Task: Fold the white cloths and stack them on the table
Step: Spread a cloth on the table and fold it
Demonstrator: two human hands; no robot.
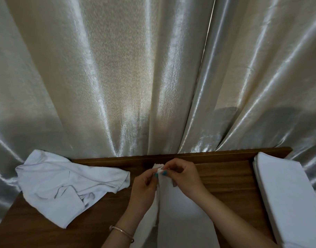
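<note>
A white cloth (178, 212) hangs down in front of me over the wooden table (225, 178). My left hand (144, 187) and my right hand (184, 174) are close together and both pinch its top corner between thumb and fingers. To the left a crumpled pile of white cloths (64, 187) lies on the table. On the right side sits a neat stack of folded white cloths (288, 196).
Shiny cream curtains (135, 77) hang right behind the table's far edge. The crumpled pile spills over the table's left corner. A bracelet sits on my left wrist. Bare wood shows between the pile and the held cloth.
</note>
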